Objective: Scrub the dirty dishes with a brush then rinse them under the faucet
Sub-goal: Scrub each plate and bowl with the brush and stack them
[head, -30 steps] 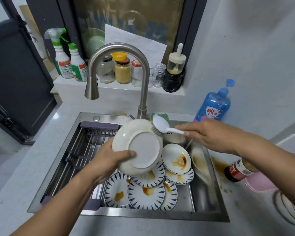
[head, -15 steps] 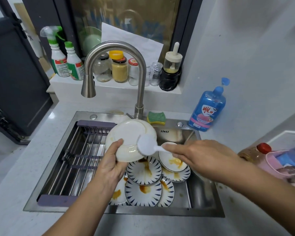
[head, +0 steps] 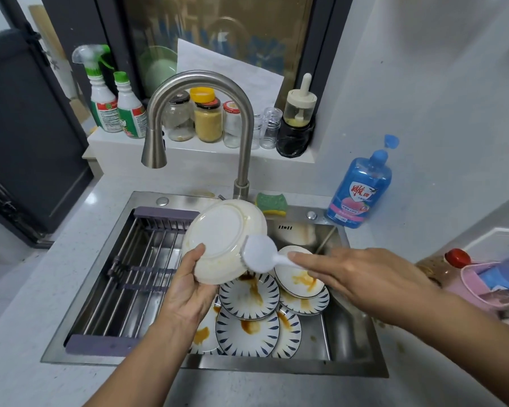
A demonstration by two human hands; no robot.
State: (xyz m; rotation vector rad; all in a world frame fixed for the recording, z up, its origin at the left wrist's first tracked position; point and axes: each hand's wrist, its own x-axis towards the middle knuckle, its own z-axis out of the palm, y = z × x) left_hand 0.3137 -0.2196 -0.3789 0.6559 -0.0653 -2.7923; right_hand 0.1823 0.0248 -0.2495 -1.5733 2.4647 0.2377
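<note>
Our left hand (head: 188,292) grips the cream plate (head: 221,239) (underside facing us) over the sink (head: 206,368); our right hand (head: 353,274) holds the white brush (head: 260,255). Its head touches the plate's lower rim.

Illumination was even and diffuse, with soft highlights on the faucet (head: 245,136) and sink rim (head: 247,367). Wide-angle distortion curved the frame edges. Motion blur smeared the pink container (head: 479,284) at right.
</note>
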